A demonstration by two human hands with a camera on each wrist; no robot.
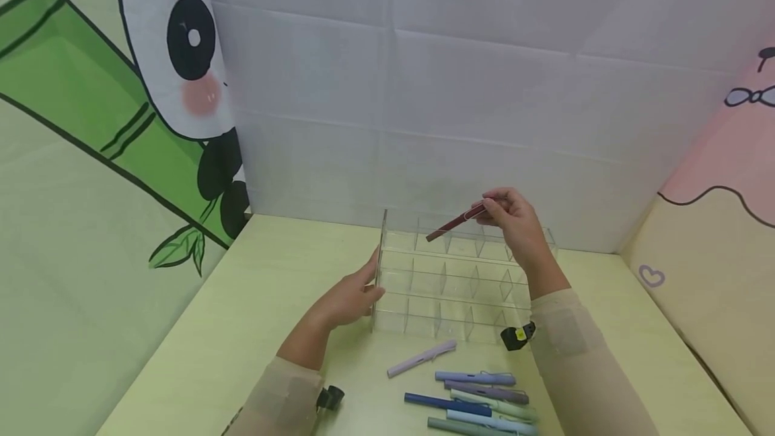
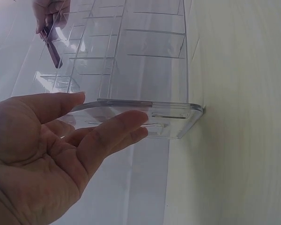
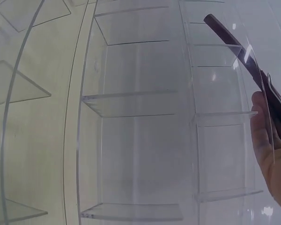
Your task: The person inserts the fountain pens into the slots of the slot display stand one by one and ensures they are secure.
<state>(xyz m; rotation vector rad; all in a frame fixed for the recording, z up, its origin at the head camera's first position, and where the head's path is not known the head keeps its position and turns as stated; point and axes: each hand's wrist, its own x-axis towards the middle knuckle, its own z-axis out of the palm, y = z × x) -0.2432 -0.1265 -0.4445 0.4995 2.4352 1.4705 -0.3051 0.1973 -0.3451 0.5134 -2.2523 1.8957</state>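
Note:
A clear acrylic rack (image 1: 424, 299) with several rows of compartments stands on the table. My right hand (image 1: 511, 221) pinches a dark red pen (image 1: 455, 222) near its clip end, the other end slanting down and left over the rack's back row. In the right wrist view, that pen (image 3: 234, 44) shows partly through the clear plastic, its metal clip beside the fingers. My left hand (image 1: 349, 298) is at the rack's left side panel (image 1: 379, 274). In the left wrist view, its extended fingers (image 2: 114, 129) rest along the panel's outer face.
A lilac pen (image 1: 422, 358) lies alone in front of the rack. To its right are several more, including a dark blue pen (image 1: 448, 404), a purple pen (image 1: 486, 392) and a light green pen (image 1: 493, 406). A white cloth backdrop (image 1: 484, 120) hangs behind the table.

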